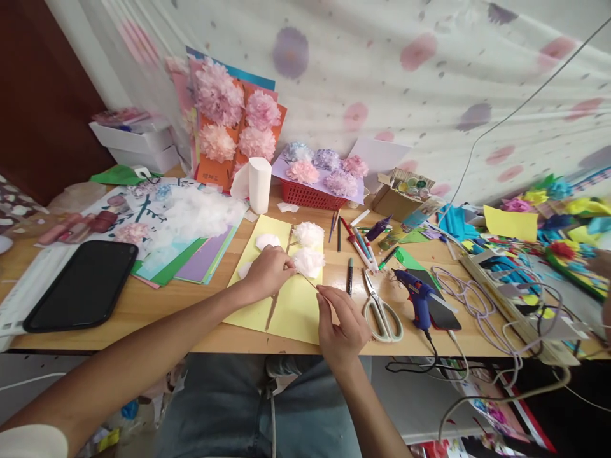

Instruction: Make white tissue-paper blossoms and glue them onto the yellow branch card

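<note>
A yellow sheet (293, 318) lies on the wooden table, with a brown painted stem down its middle. White tissue flowers (309, 262) sit on its upper right part, and flatter white pieces (267, 241) lie on its left part. Over the sheet, my left hand (270, 273) pinches one end of a thin brown stick (308, 280). The stick's other end is between the thumb and fingers of my right hand (341, 321), by the sheet's right edge.
Scissors (382, 315), a blue glue gun (418, 299) and a phone lie right. Pens and a red basket (312, 194) stand behind. Left are a black tablet (83, 286), coloured papers and white fluff (195, 213). Cables and a power strip (520, 305) lie far right, near another person's hand.
</note>
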The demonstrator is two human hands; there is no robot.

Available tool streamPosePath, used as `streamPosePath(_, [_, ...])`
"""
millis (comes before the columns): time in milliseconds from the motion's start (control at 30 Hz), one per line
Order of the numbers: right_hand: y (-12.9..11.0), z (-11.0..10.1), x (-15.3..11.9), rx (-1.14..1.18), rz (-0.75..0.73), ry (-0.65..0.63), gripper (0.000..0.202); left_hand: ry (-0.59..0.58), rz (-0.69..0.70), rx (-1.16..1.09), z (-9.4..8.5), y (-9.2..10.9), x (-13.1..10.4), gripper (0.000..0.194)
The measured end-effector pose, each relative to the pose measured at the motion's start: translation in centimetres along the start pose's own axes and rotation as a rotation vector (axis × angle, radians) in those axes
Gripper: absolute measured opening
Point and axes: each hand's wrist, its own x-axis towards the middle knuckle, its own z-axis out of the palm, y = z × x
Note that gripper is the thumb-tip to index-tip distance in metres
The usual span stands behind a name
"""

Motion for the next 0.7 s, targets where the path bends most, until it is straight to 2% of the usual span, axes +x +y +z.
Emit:
streamPosePath(167, [0.04, 0.24, 0.28, -0.02, -0.036, 0.029, 0.022, -0.003, -0.001, 0.043, -0.02, 0.14, 0.05, 0.016])
streamPosePath(700, [0.0, 0.27, 0.33, -0.068, 0.014, 0.042, 0.017, -0.019, 0.013, 0.069, -0.41, 0.25, -0.31, 0.013])
